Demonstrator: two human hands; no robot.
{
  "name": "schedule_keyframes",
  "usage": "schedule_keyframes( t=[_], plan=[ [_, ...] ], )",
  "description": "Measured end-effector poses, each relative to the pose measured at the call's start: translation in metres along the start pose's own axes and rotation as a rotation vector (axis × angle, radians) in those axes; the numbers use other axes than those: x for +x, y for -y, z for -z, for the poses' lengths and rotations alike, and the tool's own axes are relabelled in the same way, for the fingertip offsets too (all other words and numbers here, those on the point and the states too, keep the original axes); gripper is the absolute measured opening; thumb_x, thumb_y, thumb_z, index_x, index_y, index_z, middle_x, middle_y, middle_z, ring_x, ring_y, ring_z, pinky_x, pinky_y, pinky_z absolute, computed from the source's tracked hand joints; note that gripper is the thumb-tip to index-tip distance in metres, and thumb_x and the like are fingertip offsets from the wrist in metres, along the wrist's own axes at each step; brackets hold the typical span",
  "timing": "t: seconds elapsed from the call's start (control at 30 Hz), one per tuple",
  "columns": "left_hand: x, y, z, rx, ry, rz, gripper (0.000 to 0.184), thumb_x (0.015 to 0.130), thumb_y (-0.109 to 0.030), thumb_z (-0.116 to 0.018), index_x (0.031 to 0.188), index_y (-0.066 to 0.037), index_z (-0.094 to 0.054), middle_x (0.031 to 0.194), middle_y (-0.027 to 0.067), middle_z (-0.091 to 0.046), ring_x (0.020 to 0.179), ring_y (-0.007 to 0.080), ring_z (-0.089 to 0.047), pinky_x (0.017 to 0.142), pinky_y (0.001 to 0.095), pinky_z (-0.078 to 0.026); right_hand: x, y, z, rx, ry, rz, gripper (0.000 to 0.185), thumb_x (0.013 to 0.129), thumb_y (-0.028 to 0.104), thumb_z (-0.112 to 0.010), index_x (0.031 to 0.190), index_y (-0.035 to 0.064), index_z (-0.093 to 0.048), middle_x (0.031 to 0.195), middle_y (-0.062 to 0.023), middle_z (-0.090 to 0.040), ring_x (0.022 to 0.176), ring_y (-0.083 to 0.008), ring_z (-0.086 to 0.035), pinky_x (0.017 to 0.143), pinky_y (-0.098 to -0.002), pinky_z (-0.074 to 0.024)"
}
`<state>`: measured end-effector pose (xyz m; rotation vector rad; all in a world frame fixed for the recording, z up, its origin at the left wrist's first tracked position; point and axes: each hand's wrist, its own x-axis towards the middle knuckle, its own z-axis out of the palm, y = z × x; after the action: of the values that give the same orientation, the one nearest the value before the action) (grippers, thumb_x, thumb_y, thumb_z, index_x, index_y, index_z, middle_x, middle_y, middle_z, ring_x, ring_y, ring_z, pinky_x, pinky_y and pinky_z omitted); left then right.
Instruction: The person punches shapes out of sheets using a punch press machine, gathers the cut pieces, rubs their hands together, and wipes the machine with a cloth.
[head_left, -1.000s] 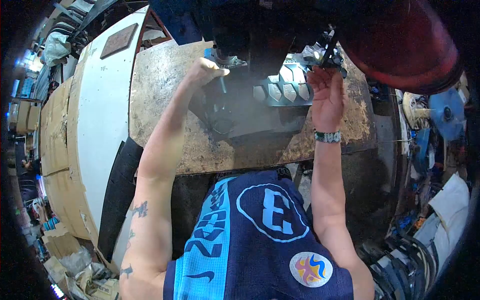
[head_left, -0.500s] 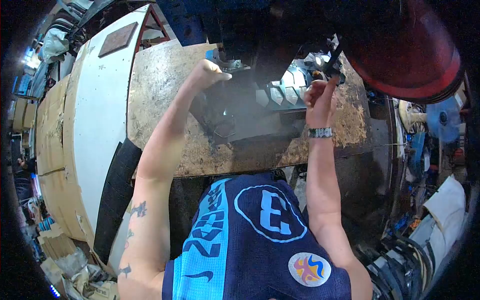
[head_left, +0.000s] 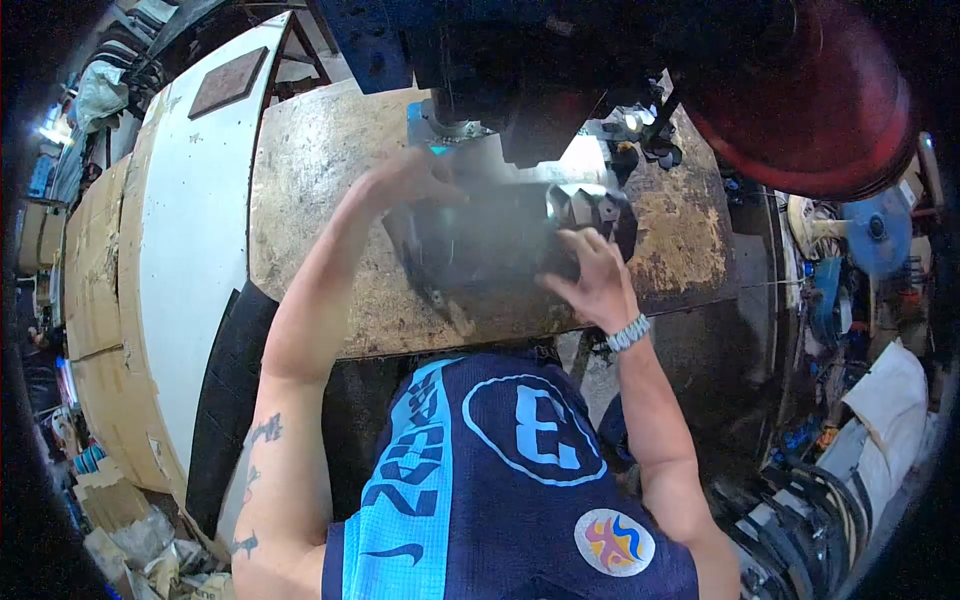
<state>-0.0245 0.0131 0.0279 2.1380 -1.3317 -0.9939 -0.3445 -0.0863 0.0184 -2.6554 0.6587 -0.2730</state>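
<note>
A dark grey sheet with shiny angular panels along its right side lies blurred on the worn wooden table under a dark machine. My left hand is at the sheet's upper left edge, its fingers smeared by motion; whether they grip it is unclear. My right hand reaches over the sheet's lower right part, thumb and fingers apart, with the fingertips close to or touching it. A silvery bracelet circles my right wrist.
A large red rounded machine part hangs over the upper right. The wooden tabletop ends near my body. To the left stand a white board and cardboard. A blue fan is at the right.
My right hand has come down from beside the machine toward the near side of the sheet, its fingers spreading. My left hand has dropped slightly. The sheet and its panels have shifted nearer to me.
</note>
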Motion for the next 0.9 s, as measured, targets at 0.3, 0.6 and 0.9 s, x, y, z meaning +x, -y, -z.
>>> schedule_keyframes(
  t=[0.3, 0.6, 0.9],
  plan=[
    [-0.016, -0.016, -0.029, -0.023, 0.245, -0.253, 0.034, 0.083, -0.026, -0.077, 0.105, 0.000, -0.073, 0.095, 0.0083, -0.074, 0.089, 0.0172, -0.068, 0.084, 0.0334, -0.052, 0.010, 0.010, 0.000, 0.252, -0.289, 0.036, 0.029, 0.086, 0.018, -0.073, 0.109, 0.0033, -0.066, 0.095, -0.0130, -0.064, 0.091, -0.0336, -0.062, 0.080, -0.0426, -0.0500],
    [-0.002, -0.049, -0.043, 0.008, 0.459, -0.172, 0.052, 0.075, -0.026, -0.074, 0.115, 0.005, -0.064, 0.100, 0.0120, -0.071, 0.088, 0.0183, -0.066, 0.081, 0.0335, -0.052, 0.009, 0.013, -0.022, 0.250, -0.310, 0.061, 0.035, 0.084, 0.014, -0.073, 0.115, 0.0027, -0.063, 0.105, -0.0133, -0.059, 0.099, -0.0336, -0.058, 0.086, -0.0424, -0.0500],
    [0.015, -0.027, -0.075, -0.466, 0.668, -0.169, 0.059, 0.075, -0.002, -0.064, 0.133, 0.004, -0.054, 0.118, 0.0038, -0.064, 0.107, 0.0114, -0.057, 0.099, 0.0282, -0.044, 0.004, -0.001, -0.020, 0.387, -0.299, 0.088, 0.037, 0.082, 0.014, -0.074, 0.114, 0.0027, -0.060, 0.103, -0.0144, -0.059, 0.095, -0.0328, -0.061, 0.082, -0.0401, -0.0518]
  ],
)
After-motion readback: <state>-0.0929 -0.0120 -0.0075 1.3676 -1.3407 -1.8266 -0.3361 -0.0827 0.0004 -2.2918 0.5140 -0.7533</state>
